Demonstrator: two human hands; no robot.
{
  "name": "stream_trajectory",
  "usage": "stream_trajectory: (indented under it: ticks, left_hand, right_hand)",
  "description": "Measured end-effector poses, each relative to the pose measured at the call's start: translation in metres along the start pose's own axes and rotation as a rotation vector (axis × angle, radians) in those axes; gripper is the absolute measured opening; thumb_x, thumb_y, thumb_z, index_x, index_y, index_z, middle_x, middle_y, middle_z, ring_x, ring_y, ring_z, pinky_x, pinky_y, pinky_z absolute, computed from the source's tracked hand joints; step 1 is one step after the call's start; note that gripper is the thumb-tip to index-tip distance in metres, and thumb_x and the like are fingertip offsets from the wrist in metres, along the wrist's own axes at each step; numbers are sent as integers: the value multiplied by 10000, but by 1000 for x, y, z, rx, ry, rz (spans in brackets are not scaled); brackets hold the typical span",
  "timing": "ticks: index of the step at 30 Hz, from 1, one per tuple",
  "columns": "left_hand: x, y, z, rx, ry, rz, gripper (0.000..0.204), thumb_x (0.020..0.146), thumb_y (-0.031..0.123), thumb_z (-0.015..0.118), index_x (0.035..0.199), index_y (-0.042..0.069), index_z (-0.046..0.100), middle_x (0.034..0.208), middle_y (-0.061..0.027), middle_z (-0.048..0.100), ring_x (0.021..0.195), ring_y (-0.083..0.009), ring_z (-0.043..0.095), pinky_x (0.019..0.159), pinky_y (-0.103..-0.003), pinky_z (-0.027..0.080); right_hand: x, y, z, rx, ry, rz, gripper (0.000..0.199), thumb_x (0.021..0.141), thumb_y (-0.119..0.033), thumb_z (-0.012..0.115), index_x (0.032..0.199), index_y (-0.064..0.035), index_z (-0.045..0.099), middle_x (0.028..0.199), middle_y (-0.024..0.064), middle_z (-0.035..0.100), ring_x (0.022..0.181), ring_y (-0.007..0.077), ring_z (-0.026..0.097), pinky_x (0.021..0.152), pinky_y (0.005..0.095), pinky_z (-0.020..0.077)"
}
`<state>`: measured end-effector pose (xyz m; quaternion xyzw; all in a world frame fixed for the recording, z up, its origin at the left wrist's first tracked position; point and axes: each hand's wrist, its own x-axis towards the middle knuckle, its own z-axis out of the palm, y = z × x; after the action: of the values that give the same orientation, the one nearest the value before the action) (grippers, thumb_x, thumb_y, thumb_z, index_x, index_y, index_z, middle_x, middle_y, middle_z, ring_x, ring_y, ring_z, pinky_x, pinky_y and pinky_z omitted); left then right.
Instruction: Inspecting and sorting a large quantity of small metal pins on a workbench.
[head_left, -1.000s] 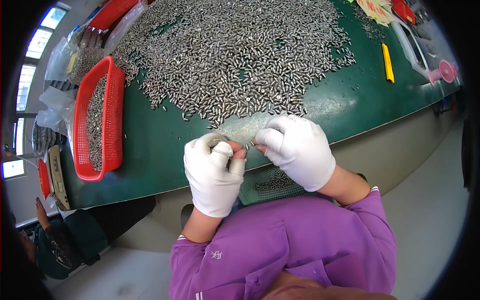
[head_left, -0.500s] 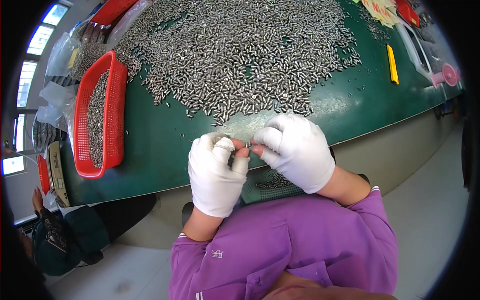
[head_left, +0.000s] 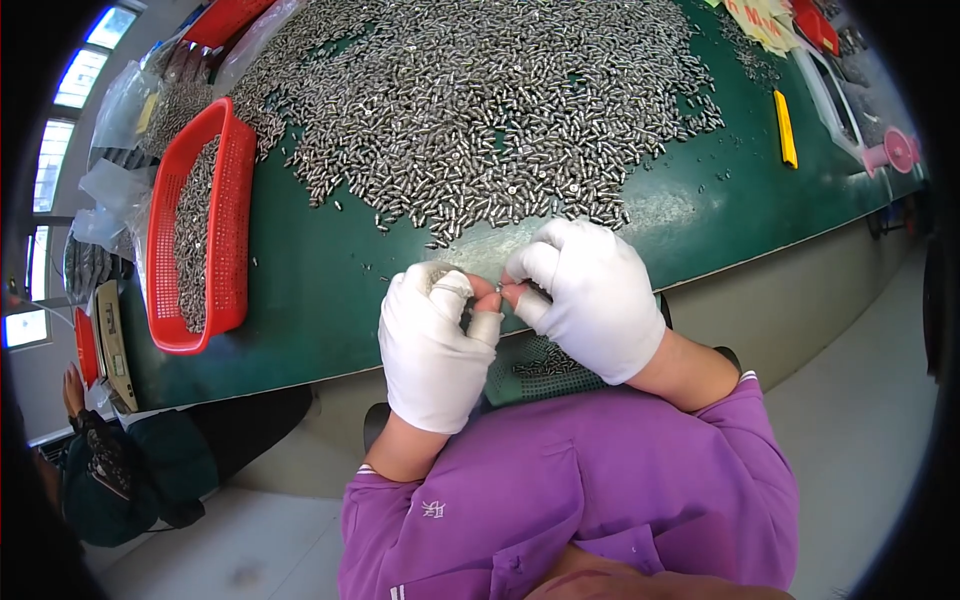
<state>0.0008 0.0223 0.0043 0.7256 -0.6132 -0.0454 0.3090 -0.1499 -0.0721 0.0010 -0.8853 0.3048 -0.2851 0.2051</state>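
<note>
White gloves with bare thumb and fingertips cover both my hands. My left hand (head_left: 435,345) and my right hand (head_left: 590,300) meet tip to tip above the table's front edge. Between their pinched fingers is a small metal part (head_left: 499,289), mostly hidden, gripped from both sides. Beyond them spreads a wide heap of small silvery metal fittings (head_left: 470,120) on the green table (head_left: 320,310). Below my hands, partly covered by them, a green basket (head_left: 510,388) holds more small metal parts.
At the left stands a long red perforated basket (head_left: 233,210) with metal parts inside. A yellow cutter-like tool (head_left: 785,130) lies at the right, near a pink object (head_left: 893,151). Clear plastic bags (head_left: 115,190) and a scale-like device (head_left: 115,345) line the left edge. Another person (head_left: 130,465) is at lower left.
My fingertips have drawn closer together around the small metal part, so less of it shows. My right hand has shifted slightly up and left.
</note>
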Motion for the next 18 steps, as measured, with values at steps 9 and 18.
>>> stream_trajectory:
  ticks: [9, 18]
  left_hand:
    - [-2, 0, -3, 11, 8, 33, 209, 738, 69, 804, 882, 98, 656, 973, -96, 628, 896, -331, 599, 788, -442, 486]
    - [1, -2, -13, -87, -125, 149, 228, 662, 14, 809, 824, 73, 661, 896, -100, 626, 830, -322, 609, 734, -427, 490]
  right_hand:
    - [-4, 1, -3, -4, 3, -46, 98, 806, -208, 741, 826, -138, 676, 830, 52, 597, 798, 275, 629, 708, 412, 530]
    - [-7, 15, -16, 98, -137, -188, 130, 790, -237, 769, 846, -144, 697, 849, 50, 616, 815, 284, 634, 719, 419, 530]
